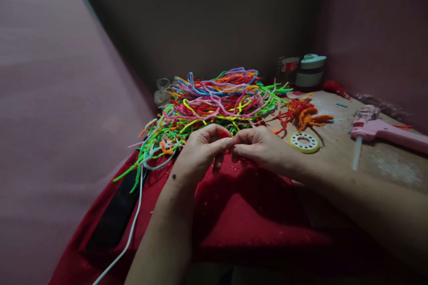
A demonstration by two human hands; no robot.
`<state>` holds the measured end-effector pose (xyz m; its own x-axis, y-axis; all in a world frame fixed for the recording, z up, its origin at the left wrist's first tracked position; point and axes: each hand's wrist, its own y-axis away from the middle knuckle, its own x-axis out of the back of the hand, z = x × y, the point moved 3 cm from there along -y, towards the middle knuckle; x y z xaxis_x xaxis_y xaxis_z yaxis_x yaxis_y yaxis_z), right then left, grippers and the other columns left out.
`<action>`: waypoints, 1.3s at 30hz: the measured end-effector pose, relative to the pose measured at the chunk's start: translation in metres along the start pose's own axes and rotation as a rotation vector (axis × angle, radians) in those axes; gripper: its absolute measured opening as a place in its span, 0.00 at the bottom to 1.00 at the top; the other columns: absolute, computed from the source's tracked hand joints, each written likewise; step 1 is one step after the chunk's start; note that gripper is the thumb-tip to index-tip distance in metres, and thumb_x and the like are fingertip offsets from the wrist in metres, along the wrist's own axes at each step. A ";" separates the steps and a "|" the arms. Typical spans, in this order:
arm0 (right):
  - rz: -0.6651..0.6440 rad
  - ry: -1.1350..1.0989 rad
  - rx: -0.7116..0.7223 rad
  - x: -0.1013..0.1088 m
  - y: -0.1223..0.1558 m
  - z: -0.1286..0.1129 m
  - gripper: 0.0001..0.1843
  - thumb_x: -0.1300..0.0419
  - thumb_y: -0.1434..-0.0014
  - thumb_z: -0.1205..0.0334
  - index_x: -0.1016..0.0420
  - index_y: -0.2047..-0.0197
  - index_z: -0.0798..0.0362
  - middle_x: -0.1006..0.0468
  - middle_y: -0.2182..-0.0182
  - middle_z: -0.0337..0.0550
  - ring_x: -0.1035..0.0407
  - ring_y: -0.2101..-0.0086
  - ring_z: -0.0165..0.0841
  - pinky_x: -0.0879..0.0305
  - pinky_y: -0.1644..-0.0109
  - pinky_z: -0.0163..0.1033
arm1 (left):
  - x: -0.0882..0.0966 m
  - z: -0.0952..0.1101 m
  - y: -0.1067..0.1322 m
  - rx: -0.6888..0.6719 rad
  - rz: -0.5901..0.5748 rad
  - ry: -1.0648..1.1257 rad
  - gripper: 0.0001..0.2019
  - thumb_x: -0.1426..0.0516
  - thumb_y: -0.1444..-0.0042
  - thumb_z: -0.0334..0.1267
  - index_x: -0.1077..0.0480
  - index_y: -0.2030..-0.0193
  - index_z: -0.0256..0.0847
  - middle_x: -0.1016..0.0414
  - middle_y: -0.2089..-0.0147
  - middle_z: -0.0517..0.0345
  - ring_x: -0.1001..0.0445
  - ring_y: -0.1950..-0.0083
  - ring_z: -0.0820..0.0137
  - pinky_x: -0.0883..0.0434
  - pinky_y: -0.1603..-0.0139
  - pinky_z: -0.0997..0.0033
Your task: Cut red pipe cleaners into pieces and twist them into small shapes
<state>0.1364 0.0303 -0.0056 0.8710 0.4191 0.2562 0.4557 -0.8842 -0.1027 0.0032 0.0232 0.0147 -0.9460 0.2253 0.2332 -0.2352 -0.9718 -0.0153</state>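
Where the two hands meet over the red cloth [254, 213], the left hand [200, 149] and right hand [264, 147] press their fingers [230, 141] tip to tip, pinching a short red piece [224, 133] between them. Only a stub shows above the left thumb. It seems to lie roughly from 9 to 3 o'clock, though which end leads I cannot tell. At 12 o'clock, just behind the knuckles, the heap of coloured pipe cleaners [217, 98] crowds close. At 2 o'clock sit a tape ring [304, 141] and orange scraps [309, 116], with a pink glue gun [384, 131] farther out at 3. Bare bench [384, 169] opens on the right. The cloth drapes the near edge at 6, and a white cable [130, 227] trails off at 8.
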 end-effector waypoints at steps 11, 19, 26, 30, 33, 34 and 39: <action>-0.020 -0.110 -0.036 -0.002 -0.003 0.005 0.10 0.45 0.48 0.65 0.32 0.79 0.58 0.37 0.87 0.32 0.46 0.85 0.20 0.51 0.81 0.28 | -0.009 -0.003 -0.002 -0.094 0.207 -0.112 0.07 0.43 0.51 0.37 0.36 0.75 0.38 0.41 0.85 0.69 0.44 0.86 0.82 0.46 0.85 0.81; -0.027 -0.194 -0.097 -0.004 0.000 0.003 0.13 0.45 0.45 0.63 0.34 0.80 0.57 0.34 0.87 0.34 0.44 0.87 0.20 0.49 0.84 0.27 | -0.007 -0.007 -0.004 -0.066 0.092 0.035 0.08 0.42 0.50 0.40 0.32 0.65 0.40 0.39 0.82 0.69 0.45 0.85 0.82 0.47 0.85 0.81; -0.091 -0.357 -0.128 -0.006 0.001 0.006 0.10 0.44 0.46 0.61 0.33 0.75 0.58 0.32 0.85 0.35 0.41 0.87 0.21 0.46 0.84 0.27 | 0.003 -0.006 -0.004 -0.014 0.009 0.169 0.10 0.42 0.49 0.44 0.31 0.69 0.37 0.34 0.81 0.65 0.41 0.85 0.82 0.47 0.87 0.83; -0.193 -0.519 -0.154 -0.007 0.001 0.010 0.11 0.42 0.48 0.60 0.32 0.75 0.58 0.30 0.85 0.37 0.39 0.86 0.22 0.46 0.84 0.27 | 0.004 -0.008 -0.004 -0.003 -0.077 0.268 0.11 0.43 0.48 0.42 0.30 0.61 0.37 0.33 0.82 0.64 0.41 0.87 0.82 0.47 0.88 0.84; -0.306 -0.621 -0.170 -0.008 0.002 0.012 0.10 0.39 0.49 0.59 0.29 0.73 0.60 0.28 0.84 0.38 0.36 0.85 0.23 0.43 0.83 0.27 | 0.005 -0.009 -0.004 -0.001 -0.186 0.342 0.09 0.43 0.48 0.40 0.30 0.63 0.37 0.32 0.82 0.62 0.40 0.88 0.81 0.46 0.89 0.83; -0.340 -0.645 -0.170 -0.009 0.002 0.013 0.10 0.39 0.49 0.60 0.29 0.73 0.60 0.28 0.84 0.39 0.36 0.85 0.24 0.42 0.83 0.27 | 0.005 -0.010 -0.004 -0.007 -0.207 0.359 0.08 0.42 0.48 0.39 0.30 0.64 0.37 0.31 0.83 0.62 0.41 0.89 0.80 0.46 0.89 0.83; -0.412 -0.683 -0.185 -0.009 0.004 0.012 0.11 0.39 0.50 0.59 0.28 0.73 0.60 0.27 0.83 0.39 0.35 0.85 0.25 0.41 0.83 0.28 | 0.003 -0.009 -0.004 -0.049 -0.195 0.392 0.06 0.41 0.49 0.38 0.32 0.68 0.37 0.34 0.84 0.65 0.42 0.89 0.81 0.47 0.90 0.84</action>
<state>0.1321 0.0258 -0.0199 0.5871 0.6982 -0.4097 0.7779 -0.6266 0.0469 -0.0004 0.0285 0.0062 -0.8940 0.4223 -0.1498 -0.4188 -0.9064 -0.0562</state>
